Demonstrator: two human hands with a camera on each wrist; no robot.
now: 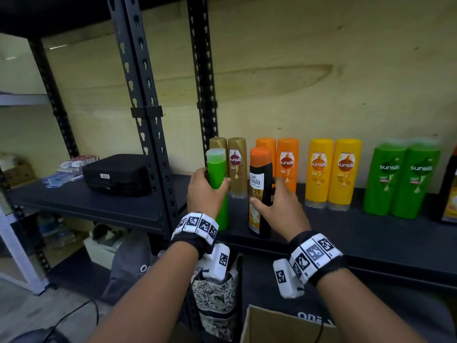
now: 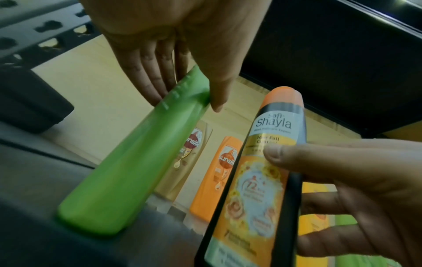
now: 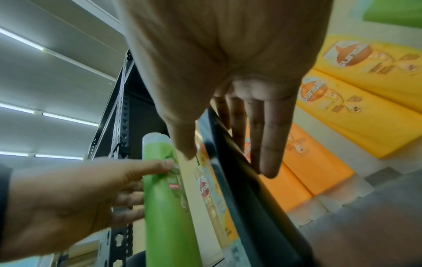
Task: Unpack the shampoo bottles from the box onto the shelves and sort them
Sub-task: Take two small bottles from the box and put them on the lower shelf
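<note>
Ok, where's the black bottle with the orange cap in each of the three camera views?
Head: centre, the black bottle stands at the shelf's front edge, gripped by the right hand.
Left wrist: right of centre, label facing the camera, the right hand's thumb across it.
Right wrist: centre, only its dark side shows, under the fingers.
Shared landmark: the green bottle in the left hand, just left of it in every view.

Both bare forearms reach forward side by side, each wrist banded with black-and-white markers. The left hand [image 1: 204, 191] wraps fingers and thumb around a slim green plastic bottle [image 1: 217, 179]; the right hand [image 1: 279, 206] clasps a black orange-capped bottle [image 1: 259, 184]
</note>
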